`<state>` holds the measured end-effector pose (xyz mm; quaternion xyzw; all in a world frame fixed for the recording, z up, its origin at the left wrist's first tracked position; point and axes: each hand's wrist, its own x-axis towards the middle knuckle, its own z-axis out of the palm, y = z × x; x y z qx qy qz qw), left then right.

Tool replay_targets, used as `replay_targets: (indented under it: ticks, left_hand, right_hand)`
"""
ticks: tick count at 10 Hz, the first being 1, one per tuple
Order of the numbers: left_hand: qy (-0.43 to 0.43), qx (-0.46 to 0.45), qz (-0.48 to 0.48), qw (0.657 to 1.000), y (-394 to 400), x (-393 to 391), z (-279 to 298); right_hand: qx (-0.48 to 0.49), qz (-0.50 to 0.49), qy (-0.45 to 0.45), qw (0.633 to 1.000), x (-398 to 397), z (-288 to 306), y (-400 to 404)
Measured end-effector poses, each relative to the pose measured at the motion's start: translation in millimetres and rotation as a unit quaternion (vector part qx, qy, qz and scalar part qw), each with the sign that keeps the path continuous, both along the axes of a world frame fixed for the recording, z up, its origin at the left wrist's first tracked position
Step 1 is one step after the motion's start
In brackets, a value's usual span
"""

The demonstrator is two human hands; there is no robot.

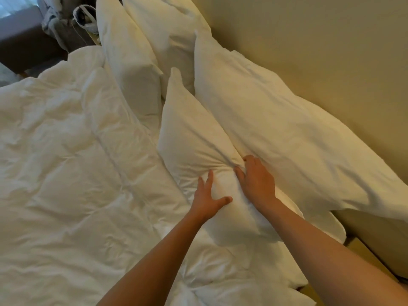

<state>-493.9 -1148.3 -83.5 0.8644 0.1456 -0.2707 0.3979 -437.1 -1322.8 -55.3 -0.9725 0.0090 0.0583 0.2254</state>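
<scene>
Head view: front pillow [194, 133] stretches away beyond both hands; left hand [209, 195] presses it spread-fingered, right hand [256, 180] pinches its edge.

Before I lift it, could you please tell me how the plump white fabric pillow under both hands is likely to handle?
The plump white fabric pillow is probably soft and floppy: its cover puckers where the right hand grips it. It is likely light for its size, puffy and denting under the left hand.

2 bare forearms, extended forward. Left hand [208, 198]: palm down, fingers spread. Right hand [257, 183]: palm down, fingers curled, tips hidden.
</scene>
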Motion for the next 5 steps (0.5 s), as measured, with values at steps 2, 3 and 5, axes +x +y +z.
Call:
replay_targets:
  ticks: [2, 3, 5]
  left_hand:
    - [0.012, 0.002, 0.004, 1.000, 4.4, -23.5, 20.7]
    - [0.019, 0.013, -0.005, 1.000, 1.9, -44.5, 30.5]
    - [-0.002, 0.004, 0.051, 0.999, -3.0, -83.8, 54.5]
  right_hand:
    - [0.022, 0.031, 0.051, 0.998, -12.8, 6.2, -12.8]
    - [0.018, 0.071, 0.080, 0.994, -25.8, 10.9, -22.3]
    - [-0.018, 0.119, 0.094, 0.988, -58.1, 40.2, -50.8]
